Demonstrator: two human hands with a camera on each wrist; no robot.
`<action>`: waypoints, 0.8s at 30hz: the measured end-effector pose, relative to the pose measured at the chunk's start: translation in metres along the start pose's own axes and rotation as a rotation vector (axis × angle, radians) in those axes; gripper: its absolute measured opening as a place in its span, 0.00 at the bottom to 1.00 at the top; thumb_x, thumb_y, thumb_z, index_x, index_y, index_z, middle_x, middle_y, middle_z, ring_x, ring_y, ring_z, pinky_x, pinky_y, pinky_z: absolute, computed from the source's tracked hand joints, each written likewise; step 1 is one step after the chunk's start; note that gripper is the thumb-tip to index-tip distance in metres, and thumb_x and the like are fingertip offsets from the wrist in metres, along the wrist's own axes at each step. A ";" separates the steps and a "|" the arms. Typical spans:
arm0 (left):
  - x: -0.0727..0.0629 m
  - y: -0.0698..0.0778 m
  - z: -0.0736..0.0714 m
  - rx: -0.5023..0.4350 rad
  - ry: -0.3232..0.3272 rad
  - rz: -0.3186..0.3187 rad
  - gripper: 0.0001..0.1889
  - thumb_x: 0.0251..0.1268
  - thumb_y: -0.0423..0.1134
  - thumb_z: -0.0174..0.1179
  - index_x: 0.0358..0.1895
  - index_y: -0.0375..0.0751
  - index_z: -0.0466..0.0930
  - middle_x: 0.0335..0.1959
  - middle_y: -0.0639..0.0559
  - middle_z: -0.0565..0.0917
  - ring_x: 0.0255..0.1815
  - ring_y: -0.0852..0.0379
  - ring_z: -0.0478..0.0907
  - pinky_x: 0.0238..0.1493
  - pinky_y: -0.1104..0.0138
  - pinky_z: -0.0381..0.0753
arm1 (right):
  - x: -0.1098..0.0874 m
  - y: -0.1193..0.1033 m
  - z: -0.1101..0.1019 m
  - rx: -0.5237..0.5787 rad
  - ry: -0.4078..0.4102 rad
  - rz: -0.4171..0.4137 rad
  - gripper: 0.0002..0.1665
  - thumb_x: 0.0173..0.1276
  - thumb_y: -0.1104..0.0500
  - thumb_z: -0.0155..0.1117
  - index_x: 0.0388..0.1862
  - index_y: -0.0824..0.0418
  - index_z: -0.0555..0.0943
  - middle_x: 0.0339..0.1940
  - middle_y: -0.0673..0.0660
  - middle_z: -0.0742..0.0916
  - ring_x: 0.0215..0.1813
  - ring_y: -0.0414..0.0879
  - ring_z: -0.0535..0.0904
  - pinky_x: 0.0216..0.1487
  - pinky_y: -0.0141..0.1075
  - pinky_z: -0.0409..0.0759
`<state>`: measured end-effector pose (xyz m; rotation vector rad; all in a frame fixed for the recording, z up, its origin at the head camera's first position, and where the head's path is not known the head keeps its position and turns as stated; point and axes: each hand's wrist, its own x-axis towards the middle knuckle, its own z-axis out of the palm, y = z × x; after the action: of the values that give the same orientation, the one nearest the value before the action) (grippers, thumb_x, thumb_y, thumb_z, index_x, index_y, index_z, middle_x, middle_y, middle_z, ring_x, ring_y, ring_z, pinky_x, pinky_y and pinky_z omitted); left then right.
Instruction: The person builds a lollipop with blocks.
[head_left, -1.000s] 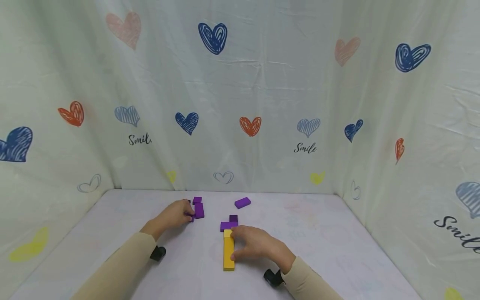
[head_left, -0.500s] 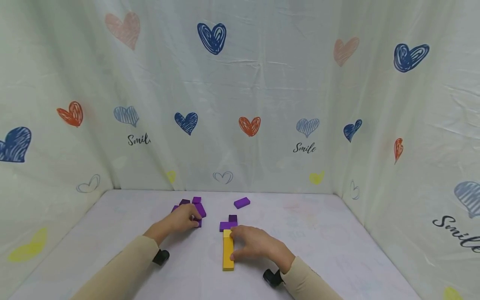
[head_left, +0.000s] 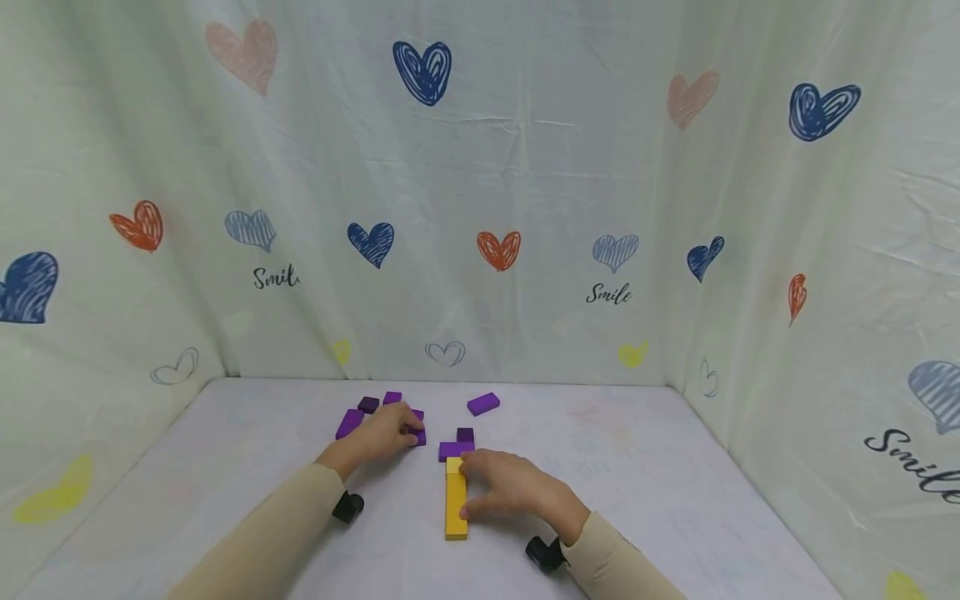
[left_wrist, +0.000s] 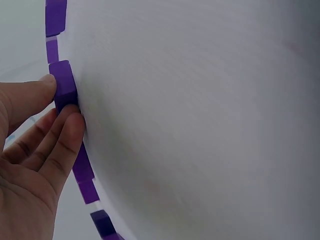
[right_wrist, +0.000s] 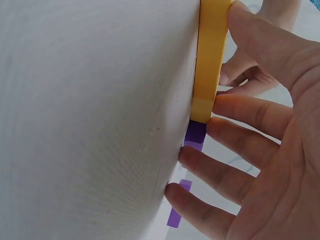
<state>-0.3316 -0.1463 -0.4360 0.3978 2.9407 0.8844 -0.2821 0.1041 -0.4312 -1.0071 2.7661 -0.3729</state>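
Observation:
My left hand (head_left: 378,435) pinches a small purple block (left_wrist: 64,85) between thumb and fingertips, close over the table. Another purple block (head_left: 417,414) shows just behind those fingers. At the centre, a long yellow block (head_left: 456,510) points away from me, with a short yellow block (head_left: 453,466) at its far end. Beyond these, a purple block (head_left: 450,452) lies crosswise with a dark purple cube (head_left: 465,435) behind it. Along the yellow pieces' right side rests my right hand (head_left: 510,485), its fingers (right_wrist: 252,112) extended and its thumb touching the long block.
A purple block (head_left: 483,404) lies by itself at the back. Left of my left hand are a purple block (head_left: 349,423), a dark purple block (head_left: 368,405) and a smaller purple block (head_left: 392,397). A heart-printed curtain (head_left: 555,333) borders the white table (head_left: 637,492).
My left hand has moved right, bringing a purple block nearer the centre pieces and uncovering blocks on its left. The purple block behind its fingers has shifted right too. My right hand stays put.

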 end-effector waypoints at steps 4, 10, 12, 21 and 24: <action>0.007 0.004 0.003 -0.037 0.000 -0.008 0.10 0.61 0.33 0.63 0.46 0.44 0.84 0.41 0.54 0.80 0.47 0.53 0.76 0.54 0.56 0.77 | 0.000 0.000 0.000 -0.007 -0.002 0.000 0.36 0.54 0.33 0.67 0.58 0.49 0.78 0.65 0.47 0.76 0.66 0.46 0.69 0.66 0.44 0.67; 0.016 0.010 0.009 -0.095 -0.011 -0.010 0.11 0.62 0.31 0.63 0.46 0.43 0.84 0.41 0.54 0.81 0.47 0.53 0.77 0.54 0.55 0.76 | 0.000 -0.001 0.000 -0.008 -0.002 0.002 0.35 0.54 0.33 0.68 0.58 0.49 0.78 0.65 0.47 0.76 0.66 0.46 0.70 0.66 0.44 0.67; 0.019 0.013 0.012 -0.105 -0.018 -0.017 0.11 0.62 0.31 0.62 0.46 0.44 0.84 0.41 0.54 0.81 0.47 0.53 0.77 0.55 0.55 0.76 | 0.000 -0.001 0.000 -0.001 -0.007 0.006 0.35 0.54 0.33 0.68 0.57 0.48 0.78 0.65 0.47 0.76 0.66 0.46 0.70 0.66 0.44 0.67; 0.026 0.022 0.017 -0.093 -0.034 0.005 0.11 0.63 0.31 0.61 0.46 0.46 0.85 0.42 0.54 0.81 0.47 0.53 0.76 0.53 0.55 0.76 | 0.000 -0.001 -0.001 -0.012 -0.002 -0.004 0.35 0.55 0.33 0.67 0.57 0.49 0.78 0.66 0.48 0.75 0.66 0.46 0.70 0.65 0.44 0.67; 0.027 0.023 0.018 -0.094 -0.042 0.007 0.11 0.63 0.31 0.60 0.45 0.46 0.85 0.42 0.54 0.81 0.47 0.52 0.76 0.54 0.55 0.76 | 0.000 -0.001 -0.001 -0.011 -0.001 -0.001 0.35 0.55 0.33 0.67 0.58 0.49 0.78 0.66 0.48 0.75 0.67 0.46 0.69 0.66 0.44 0.67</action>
<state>-0.3507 -0.1113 -0.4372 0.4165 2.8478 0.9984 -0.2819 0.1040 -0.4301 -1.0104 2.7697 -0.3570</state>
